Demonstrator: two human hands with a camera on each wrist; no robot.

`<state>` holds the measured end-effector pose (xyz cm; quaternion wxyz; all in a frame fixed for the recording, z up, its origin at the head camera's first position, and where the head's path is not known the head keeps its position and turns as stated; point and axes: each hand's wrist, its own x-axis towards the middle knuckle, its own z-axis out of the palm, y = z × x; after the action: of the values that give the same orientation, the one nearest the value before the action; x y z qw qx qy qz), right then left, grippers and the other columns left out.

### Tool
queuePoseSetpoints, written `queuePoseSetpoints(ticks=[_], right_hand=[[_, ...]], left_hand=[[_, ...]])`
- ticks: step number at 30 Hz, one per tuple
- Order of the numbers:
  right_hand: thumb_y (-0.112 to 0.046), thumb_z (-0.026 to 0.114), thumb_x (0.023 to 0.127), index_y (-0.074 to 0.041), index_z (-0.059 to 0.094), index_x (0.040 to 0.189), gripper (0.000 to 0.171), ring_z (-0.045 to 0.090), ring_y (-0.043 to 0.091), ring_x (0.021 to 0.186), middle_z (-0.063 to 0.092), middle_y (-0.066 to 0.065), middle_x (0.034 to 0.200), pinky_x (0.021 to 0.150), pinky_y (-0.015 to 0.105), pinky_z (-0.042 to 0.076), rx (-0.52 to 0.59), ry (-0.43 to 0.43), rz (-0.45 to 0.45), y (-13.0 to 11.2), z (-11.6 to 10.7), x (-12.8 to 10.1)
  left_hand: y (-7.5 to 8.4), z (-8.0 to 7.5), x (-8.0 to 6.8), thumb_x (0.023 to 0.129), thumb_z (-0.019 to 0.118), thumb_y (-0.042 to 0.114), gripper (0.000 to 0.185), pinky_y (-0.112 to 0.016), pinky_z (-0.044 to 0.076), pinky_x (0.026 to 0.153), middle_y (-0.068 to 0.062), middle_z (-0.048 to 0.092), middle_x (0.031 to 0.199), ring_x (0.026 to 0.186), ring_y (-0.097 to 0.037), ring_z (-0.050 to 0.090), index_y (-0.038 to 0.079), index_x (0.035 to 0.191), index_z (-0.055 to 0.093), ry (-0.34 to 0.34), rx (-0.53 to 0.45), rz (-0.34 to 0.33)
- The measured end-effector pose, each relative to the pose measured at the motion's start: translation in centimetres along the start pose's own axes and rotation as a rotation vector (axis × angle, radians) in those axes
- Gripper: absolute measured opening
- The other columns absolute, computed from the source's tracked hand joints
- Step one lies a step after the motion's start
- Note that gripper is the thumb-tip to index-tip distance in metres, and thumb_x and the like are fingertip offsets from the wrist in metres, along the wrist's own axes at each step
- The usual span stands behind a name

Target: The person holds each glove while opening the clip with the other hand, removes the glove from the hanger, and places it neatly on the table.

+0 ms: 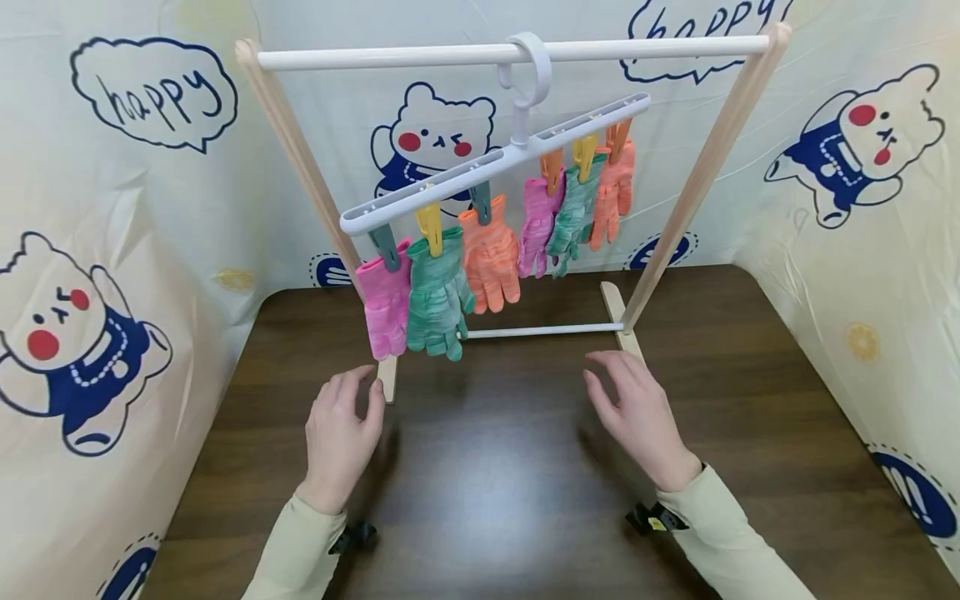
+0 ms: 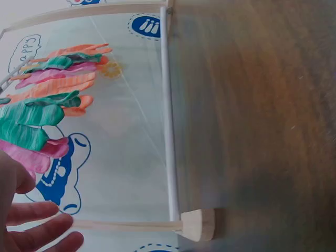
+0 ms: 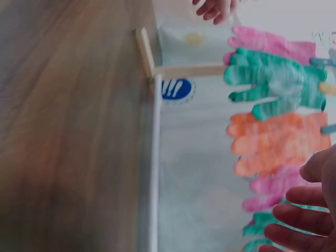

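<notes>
The hanger (image 1: 517, 155) slants above and beyond my hands, its long axis running from a near end past my left hand (image 1: 341, 429) to a far end beyond my right hand (image 1: 637, 412). Its hook loops over the white rod (image 1: 442, 57), and the gloves (image 1: 492, 260) pegged beneath point fingers-down. Both my hands are loosely spread, fingers slightly bent, thumbs apart, clear of the gloves; the near pink glove (image 1: 386, 312) hangs just beyond my left fingertips.
</notes>
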<state>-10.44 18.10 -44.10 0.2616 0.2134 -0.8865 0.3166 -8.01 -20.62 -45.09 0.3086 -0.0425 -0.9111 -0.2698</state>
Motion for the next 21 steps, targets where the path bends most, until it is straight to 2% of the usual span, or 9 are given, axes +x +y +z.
queuePoseSetpoints(ticks=[6,13,19,21], right_hand=[[-0.012,0.074,0.095,-0.006,0.071,0.117,0.024,0.066,0.025,0.102,0.071,0.008,0.11,0.086,0.045,0.056,0.024,-0.075,-0.1,-2.4,-0.1,3.2],[-0.016,0.07,0.098,-0.007,0.07,0.116,0.02,0.066,0.023,0.1,0.07,0.006,0.108,0.084,0.042,0.057,0.037,-0.106,-0.234,-5.3,-0.3,7.2],[-0.016,0.072,0.098,-0.005,0.071,0.114,0.019,0.065,0.021,0.098,0.07,0.007,0.107,0.082,0.038,0.058,0.086,-0.109,-0.312,-8.2,-0.6,10.7],[-0.015,0.073,0.098,-0.005,0.071,0.113,0.019,0.064,0.021,0.095,0.07,0.008,0.105,0.078,0.036,0.057,0.092,-0.107,-0.337,-9.2,-0.5,11.8]], left_hand=[[0.3,-1.0,1.3,0.098,0.066,0.01,0.015,-0.052,0.052,0.07,-0.017,0.069,0.093,0.084,-0.035,0.065,-0.001,0.107,0.07,0.06,-0.036,0.02],[1.0,-2.1,3.4,0.102,0.061,0.013,0.02,-0.049,0.051,0.074,-0.018,0.068,0.095,0.085,-0.034,0.065,-0.003,0.11,0.07,0.09,-0.103,0.01],[1.8,-3.1,5.6,0.106,0.058,0.019,0.027,-0.024,0.048,0.083,-0.017,0.069,0.105,0.093,-0.025,0.063,-0.002,0.117,0.069,0.055,-0.251,-0.073],[2.1,-3.2,6.3,0.106,0.059,0.021,0.028,-0.022,0.045,0.083,-0.017,0.069,0.108,0.096,-0.021,0.061,-0.002,0.12,0.068,0.039,-0.298,-0.092]])
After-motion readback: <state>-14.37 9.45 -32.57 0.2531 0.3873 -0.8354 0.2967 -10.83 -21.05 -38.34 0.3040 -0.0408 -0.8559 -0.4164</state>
